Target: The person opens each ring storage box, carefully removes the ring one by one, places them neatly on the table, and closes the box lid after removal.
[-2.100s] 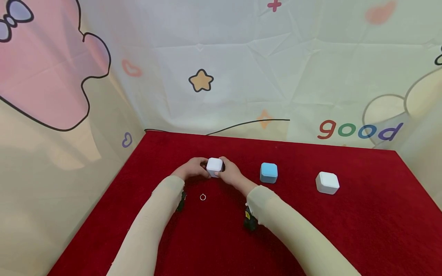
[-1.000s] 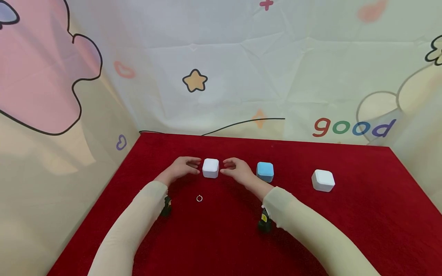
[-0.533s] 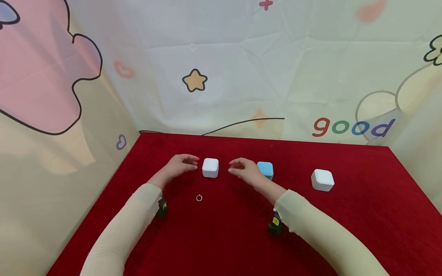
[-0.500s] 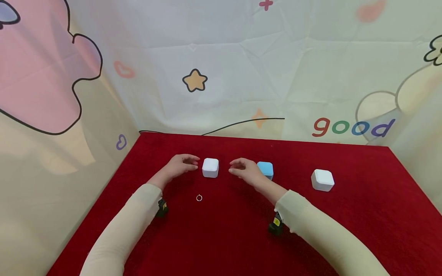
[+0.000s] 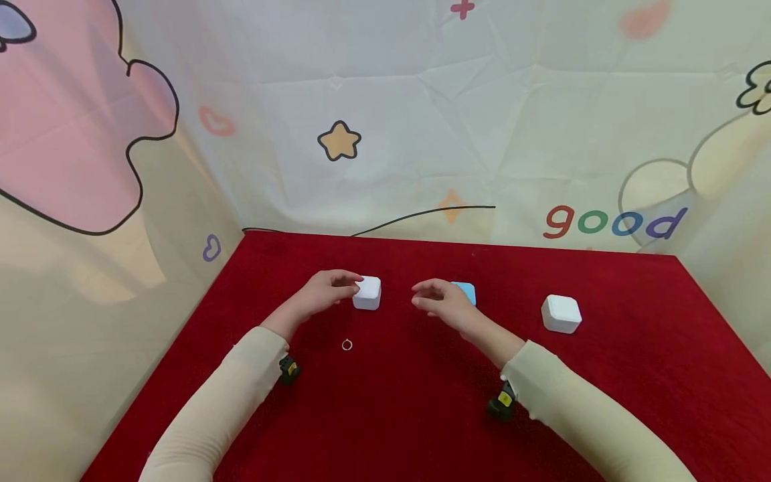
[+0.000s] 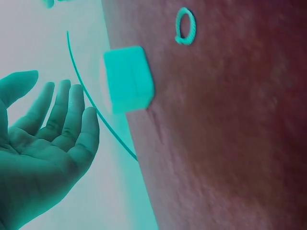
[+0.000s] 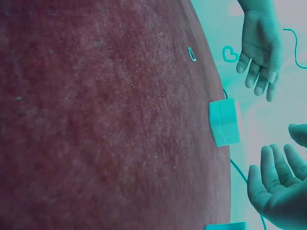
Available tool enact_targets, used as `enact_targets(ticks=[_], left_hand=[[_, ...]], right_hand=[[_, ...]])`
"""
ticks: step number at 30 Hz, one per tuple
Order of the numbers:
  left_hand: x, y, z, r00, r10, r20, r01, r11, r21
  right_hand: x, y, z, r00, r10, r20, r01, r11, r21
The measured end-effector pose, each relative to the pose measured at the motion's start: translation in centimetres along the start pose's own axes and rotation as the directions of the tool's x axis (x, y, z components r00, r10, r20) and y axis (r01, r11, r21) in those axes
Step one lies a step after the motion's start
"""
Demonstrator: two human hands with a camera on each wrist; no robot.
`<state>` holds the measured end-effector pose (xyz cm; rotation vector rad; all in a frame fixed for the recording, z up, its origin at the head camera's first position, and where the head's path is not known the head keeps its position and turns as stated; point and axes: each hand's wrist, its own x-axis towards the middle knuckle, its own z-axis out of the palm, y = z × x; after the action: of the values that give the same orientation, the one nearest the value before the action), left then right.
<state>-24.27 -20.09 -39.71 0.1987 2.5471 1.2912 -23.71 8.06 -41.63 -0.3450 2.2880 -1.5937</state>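
Observation:
A small white box (image 5: 369, 299) with rounded corners stands on red cloth in the head view; a seam runs round the box (image 6: 132, 81) in the left wrist view. My left hand (image 5: 325, 294) hovers above its left side, fingers loosely bent and holding nothing; the left wrist view shows a gap between hand and box. My right hand (image 5: 448, 304), also holding nothing, hangs in the air to the right with relaxed fingers. It partly hides a light blue box (image 5: 468, 292). A small ring (image 6: 192, 29) lies on the cloth, nearer to me than the white box.
Another white box (image 5: 561, 314) stands farther right on the red cloth (image 5: 385, 415). Behind and beside the table hangs a printed curtain (image 5: 397, 120) with a star and the word "good". Each wrist carries a small dark device (image 5: 502, 404).
Both hands held the white box at first, then let go and drew apart. The right hand has kept moving right, partly over the blue box; the left has come back rightward over the white box.

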Motion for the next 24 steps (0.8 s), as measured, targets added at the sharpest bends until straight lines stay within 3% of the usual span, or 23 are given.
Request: enact_targets(ticks=[15, 24], left_hand=[[-1.2, 3.5, 2.3, 0.996, 0.080, 0.025, -0.079, 0.995, -0.060], [-0.9, 5.2, 3.9, 0.994, 0.106, 0.039, -0.100, 0.986, -0.135]], right_hand=[[-2.9, -0.5, -3.1, 0.999, -0.031, 0.013, 0.031, 0.999, -0.006], [-4.2, -0.6, -4.8, 0.998, -0.067, -0.021, 0.067, 0.997, -0.032]])
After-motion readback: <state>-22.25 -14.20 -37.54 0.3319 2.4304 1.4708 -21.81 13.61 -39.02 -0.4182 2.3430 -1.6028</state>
